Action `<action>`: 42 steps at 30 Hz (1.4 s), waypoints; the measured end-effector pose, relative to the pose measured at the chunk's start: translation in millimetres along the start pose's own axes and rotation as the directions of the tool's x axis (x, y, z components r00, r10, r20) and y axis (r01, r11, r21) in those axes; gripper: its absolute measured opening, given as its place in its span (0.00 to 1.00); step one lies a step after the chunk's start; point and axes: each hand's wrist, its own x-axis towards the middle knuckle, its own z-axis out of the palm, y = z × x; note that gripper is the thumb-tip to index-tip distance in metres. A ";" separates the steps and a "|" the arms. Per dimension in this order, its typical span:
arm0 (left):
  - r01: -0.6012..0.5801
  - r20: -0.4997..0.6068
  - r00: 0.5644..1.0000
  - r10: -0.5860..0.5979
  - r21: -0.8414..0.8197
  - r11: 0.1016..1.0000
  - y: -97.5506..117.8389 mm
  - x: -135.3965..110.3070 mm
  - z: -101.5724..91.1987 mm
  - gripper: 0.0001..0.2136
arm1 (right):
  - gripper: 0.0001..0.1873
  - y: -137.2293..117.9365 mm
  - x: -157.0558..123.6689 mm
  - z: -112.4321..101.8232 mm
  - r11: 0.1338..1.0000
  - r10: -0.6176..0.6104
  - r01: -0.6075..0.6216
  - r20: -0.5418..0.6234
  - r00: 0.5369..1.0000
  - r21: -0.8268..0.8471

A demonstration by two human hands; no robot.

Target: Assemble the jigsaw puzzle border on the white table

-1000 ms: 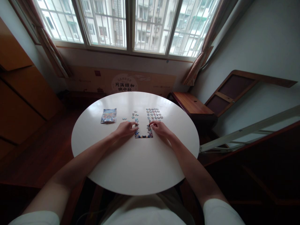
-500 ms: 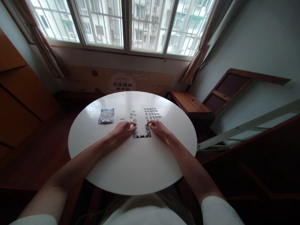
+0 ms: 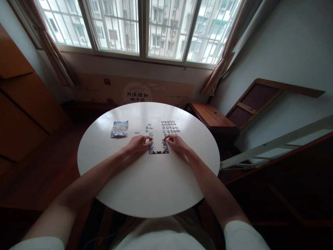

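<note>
A U-shaped jigsaw puzzle border [image 3: 159, 152] lies flat on the white round table, its open end away from me. My left hand [image 3: 139, 143] is at its left strip, thumb and fingers closed on the puzzle's edge. At the right strip, my right hand [image 3: 176, 142] is curled the same way, fingertips pinching the edge pieces. The fingertips partly cover the pieces they touch. Rows of loose puzzle pieces [image 3: 169, 125] sit beyond my right hand. Several more loose pieces [image 3: 148, 127] lie beyond my left hand.
A colourful printed picture packet [image 3: 119, 129] lies on the left of the round table [image 3: 145, 187]. A wooden stool or bench [image 3: 212, 116] stands past the table's right edge. A pale metal ladder-like frame [image 3: 275, 146] leans at the right. Barred windows are ahead.
The view has shifted slightly, so everything appears a little further right. Both hands stay at the two side strips of the puzzle, with barely any finger movement.
</note>
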 end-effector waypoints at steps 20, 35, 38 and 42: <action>0.000 -0.010 1.000 0.000 0.011 1.000 -0.5 0.1 0.5 0.22 | 0.13 -1.4 -0.3 -0.6 1.000 -0.002 0.002 -0.010 1.000 -0.004; 0.014 0.001 1.000 -0.014 -0.004 1.000 -1.4 0.5 0.4 0.22 | 0.13 -0.7 0.9 0.1 1.000 -0.002 0.002 -0.005 1.000 0.005; 0.011 -0.006 1.000 -0.011 -0.008 1.000 -1.8 0.6 0.7 0.22 | 0.13 -1.3 0.7 -0.7 1.000 -0.005 0.005 -0.002 1.000 0.002; 0.009 -0.001 1.000 -0.009 -0.013 1.000 -1.0 0.1 0.1 0.22 | 0.13 -4.1 -0.1 -1.7 1.000 0.002 -0.002 0.005 1.000 -0.008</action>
